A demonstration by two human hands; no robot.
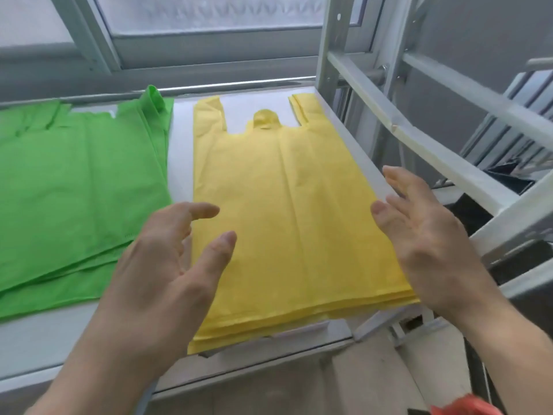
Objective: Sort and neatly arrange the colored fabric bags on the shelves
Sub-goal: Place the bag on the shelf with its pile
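A flat stack of yellow fabric bags [287, 211] lies on the white shelf [179, 139], handles pointing toward the window. To its left lies a stack of green fabric bags [74, 187], slightly fanned at the near edge. My left hand [167, 265] hovers open over the yellow stack's left edge, fingers spread. My right hand [425, 235] is open at the stack's right edge, palm turned inward. Neither hand holds anything.
The shelf's grey metal frame [419, 136] runs along the right side, with an upright post [332, 46] at the back corner. A window [209, 31] stands behind the shelf. Dark items [508, 178] sit lower right, and something red [460, 405] shows at the bottom edge.
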